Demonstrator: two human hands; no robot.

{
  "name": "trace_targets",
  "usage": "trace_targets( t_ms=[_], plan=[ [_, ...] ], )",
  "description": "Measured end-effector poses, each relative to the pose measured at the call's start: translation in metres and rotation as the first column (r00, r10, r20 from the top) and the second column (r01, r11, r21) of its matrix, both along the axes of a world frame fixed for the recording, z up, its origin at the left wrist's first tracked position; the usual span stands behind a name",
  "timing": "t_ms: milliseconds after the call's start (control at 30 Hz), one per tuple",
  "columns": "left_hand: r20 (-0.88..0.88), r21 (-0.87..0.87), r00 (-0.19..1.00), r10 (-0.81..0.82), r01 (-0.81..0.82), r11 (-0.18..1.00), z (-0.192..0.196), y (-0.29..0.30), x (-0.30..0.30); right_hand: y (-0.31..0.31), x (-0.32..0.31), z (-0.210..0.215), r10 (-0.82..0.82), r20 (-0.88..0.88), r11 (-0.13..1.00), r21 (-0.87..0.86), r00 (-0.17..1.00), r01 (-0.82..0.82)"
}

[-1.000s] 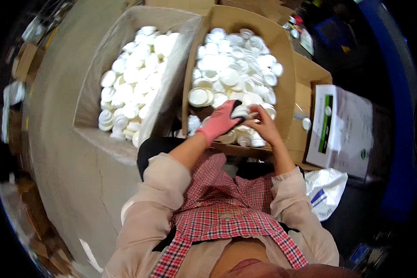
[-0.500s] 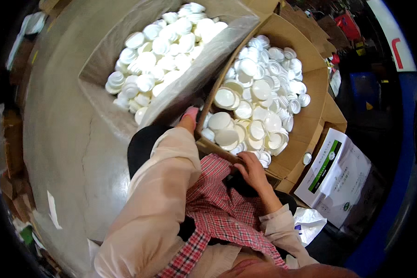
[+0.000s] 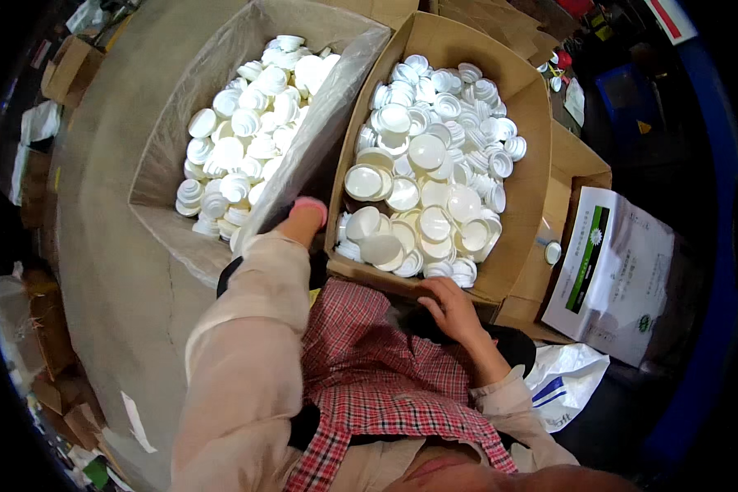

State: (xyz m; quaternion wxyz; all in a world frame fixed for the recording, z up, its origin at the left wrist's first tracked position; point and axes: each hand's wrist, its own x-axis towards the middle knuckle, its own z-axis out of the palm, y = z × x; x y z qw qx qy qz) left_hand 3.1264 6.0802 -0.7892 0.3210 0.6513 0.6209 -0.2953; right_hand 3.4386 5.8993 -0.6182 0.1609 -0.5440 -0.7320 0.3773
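Note:
My left hand (image 3: 305, 220) reaches down into the gap between two boxes full of white plastic caps. Something pink shows at its end; the fingers are hidden, so I cannot tell what they hold. Beside it on the left stands a box lined with clear plastic film (image 3: 160, 184), heaped with white caps (image 3: 242, 123). On the right, an open cardboard box (image 3: 537, 135) holds more white caps (image 3: 426, 152), some lying flat and some on edge. My right hand (image 3: 451, 310) rests with fingers extended at this box's near rim, holding nothing I can see.
Right of the cardboard box lies a white carton (image 3: 607, 275) with a green stripe, and a single cap (image 3: 553, 252) near it. A white plastic bag (image 3: 566, 381) is by my right forearm. Further cardboard boxes (image 3: 72, 70) stand at the far left, across the grey floor (image 3: 98, 238).
The whole view has shifted, so the boxes sit a little further left in it. My left hand stays in the gap and my right hand stays at the rim.

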Motion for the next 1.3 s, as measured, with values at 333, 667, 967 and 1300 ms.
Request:
trace_targets(
  t_ms=[333, 667, 967, 1300],
  plan=[
    [0.454, 0.777, 0.864, -0.217, -0.265, 0.570, 0.279, -0.092, 0.048, 0.053, -0.077, 0.059, -0.393, -0.775, 0.901, -0.217, 0.495, 0.375],
    [0.588, 0.657, 0.780, -0.217, -0.304, 0.690, 0.260, -0.141, 0.139, -0.004, -0.024, 0.093, -0.384, -0.483, 0.703, 0.400, 0.787, 0.589],
    [0.737, 0.596, 0.469, -0.487, -0.113, 0.795, 0.277, -0.194, 0.222, -0.085, 0.095, 0.125, -0.287, -0.918, 0.708, -0.396, -0.275, 0.585],
    [0.347, 0.469, 0.802, -0.486, 0.301, 0.830, 0.167, -0.093, 0.137, -0.226, 0.326, 0.162, -0.633, 0.737, 0.644, 0.331, 0.236, 0.690]
  ],
)
